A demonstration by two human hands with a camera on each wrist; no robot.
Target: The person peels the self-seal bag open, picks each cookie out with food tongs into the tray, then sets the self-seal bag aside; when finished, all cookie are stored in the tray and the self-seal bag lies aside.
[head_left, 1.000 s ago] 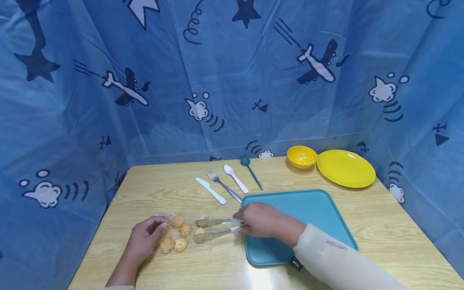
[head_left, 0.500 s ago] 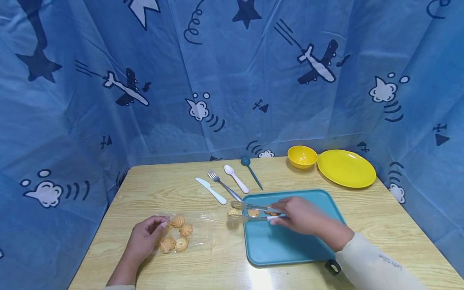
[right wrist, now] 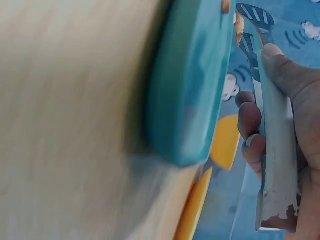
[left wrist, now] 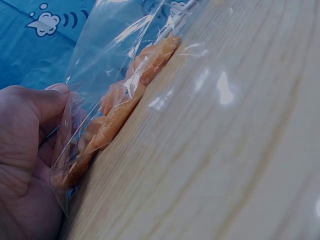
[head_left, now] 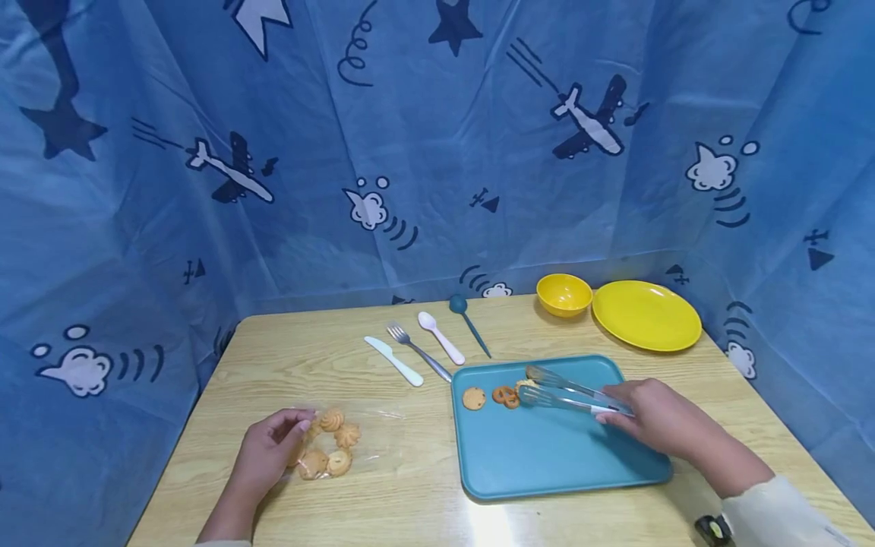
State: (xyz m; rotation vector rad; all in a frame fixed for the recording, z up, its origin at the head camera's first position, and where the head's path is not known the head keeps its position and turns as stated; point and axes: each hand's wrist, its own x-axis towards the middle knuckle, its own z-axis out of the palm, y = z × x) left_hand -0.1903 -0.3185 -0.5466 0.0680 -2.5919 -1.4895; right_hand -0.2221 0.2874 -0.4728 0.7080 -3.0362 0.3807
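My left hand (head_left: 272,444) pinches the edge of a clear plastic bag (head_left: 383,434) lying on the table at the left. Several cookies (head_left: 339,461) are inside it, and the left wrist view shows the thumb (left wrist: 60,90) on the film. Over the teal tray (head_left: 540,463), my right hand (head_left: 666,418) grips metal tongs (head_left: 570,390) with slotted ends. The tong tips stand apart, with a pale cookie (head_left: 525,386) right at them. Beside it on the tray lie a pretzel (head_left: 506,396) and a round cookie (head_left: 474,398).
Behind the tray lie a white knife (head_left: 394,361), a metal fork (head_left: 418,351), a white spoon (head_left: 440,338) and a dark green spoon (head_left: 470,325). A yellow bowl (head_left: 563,295) and yellow plate (head_left: 646,315) stand at the back right, before a blue curtain (head_left: 424,152).
The right hand has carried the tongs with a cookie rightward from the bag to the tray, and the tong tips have parted there. The left hand stays at the bag.
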